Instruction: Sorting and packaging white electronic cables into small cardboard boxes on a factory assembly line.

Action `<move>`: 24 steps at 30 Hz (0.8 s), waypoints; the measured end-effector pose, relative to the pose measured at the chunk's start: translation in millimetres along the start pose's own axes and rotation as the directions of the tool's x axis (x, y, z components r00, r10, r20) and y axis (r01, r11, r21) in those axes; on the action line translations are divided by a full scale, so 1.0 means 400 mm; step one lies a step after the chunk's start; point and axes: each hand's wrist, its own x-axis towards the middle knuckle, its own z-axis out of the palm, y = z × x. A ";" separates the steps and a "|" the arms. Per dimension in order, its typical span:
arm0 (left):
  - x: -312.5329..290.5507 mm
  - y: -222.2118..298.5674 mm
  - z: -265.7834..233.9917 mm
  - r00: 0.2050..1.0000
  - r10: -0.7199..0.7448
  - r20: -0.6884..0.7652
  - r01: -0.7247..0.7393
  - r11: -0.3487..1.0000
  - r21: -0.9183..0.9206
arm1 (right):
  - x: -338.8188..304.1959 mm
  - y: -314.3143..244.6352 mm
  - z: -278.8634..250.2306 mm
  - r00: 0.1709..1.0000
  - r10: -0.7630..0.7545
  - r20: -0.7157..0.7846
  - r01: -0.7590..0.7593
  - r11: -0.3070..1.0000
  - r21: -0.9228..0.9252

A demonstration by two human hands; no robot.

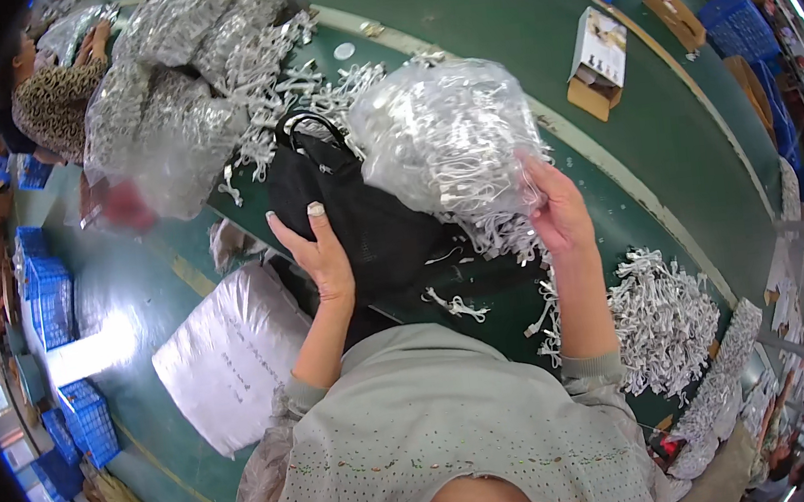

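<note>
A clear plastic bag [447, 124] filled with bundled white cables lies in front of me on the green table. My right hand [559, 210] pinches the near right edge of its film between thumb and fingers. Under that edge, more white cables [498, 236] show on the table. My left hand [320, 260] has its fingers stretched out and holds nothing. It rests against or just above a black cloth bag [364, 211] with a looped handle; contact is hard to make out. One loose cable bundle [457, 304] lies close to my body.
To my right is a heap of white cables [664, 321]. Far left, large cable-filled plastic bags [179, 88] stand near another person [58, 101]. A wrapped white sack [237, 357] sits left of the table. An open carton [597, 59] and blue crates [739, 24] are farther right.
</note>
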 end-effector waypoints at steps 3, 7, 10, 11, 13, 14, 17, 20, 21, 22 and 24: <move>0.041 0.000 -0.010 0.968 0.243 0.056 -0.249 0.950 0.190 | -0.004 -0.049 0.029 0.999 -0.031 0.035 0.020 0.965 0.263; 0.017 0.192 0.013 0.826 0.320 0.465 -0.245 0.945 -0.216 | -0.028 -0.049 -0.047 0.997 -0.031 0.069 0.002 0.922 0.386; 0.008 0.223 0.107 0.565 0.161 0.809 0.203 0.924 -0.325 | -0.066 -0.037 -0.074 0.998 -0.058 0.025 0.046 0.935 0.352; 0.021 0.231 0.130 0.367 0.082 0.927 0.330 0.920 -0.211 | -0.082 -0.027 -0.084 0.992 -0.127 0.016 0.119 0.963 0.242; -0.004 0.218 0.178 0.423 0.181 0.888 0.261 0.914 -0.311 | -0.111 -0.024 -0.128 0.976 -0.175 0.131 0.178 0.984 -0.015; -0.009 0.227 0.195 0.411 0.224 0.884 0.212 0.919 -0.332 | -0.127 -0.019 -0.149 0.982 -0.160 0.102 0.168 0.983 -0.070; -0.024 0.253 0.201 0.365 0.244 0.899 0.104 0.948 -0.299 | -0.185 -0.031 -0.186 0.957 -0.188 0.222 0.275 0.833 -0.480; -0.028 0.322 0.183 0.331 0.276 0.903 0.117 0.937 -0.329 | -0.178 0.033 -0.247 0.815 -0.466 0.346 0.346 -0.089 -0.934; -0.028 0.356 0.175 0.353 0.325 0.877 0.138 0.909 -0.392 | -0.161 0.065 -0.270 0.813 -0.491 0.313 0.300 -0.107 -0.948; -0.023 0.393 0.160 0.365 0.353 0.861 0.143 0.893 -0.427 | -0.149 0.090 -0.286 0.811 -0.513 0.282 0.256 -0.123 -0.959; 0.000 0.444 0.136 0.403 0.422 0.812 0.148 0.845 -0.513 | -0.144 0.096 -0.288 0.763 -0.591 0.262 0.304 -0.030 -0.952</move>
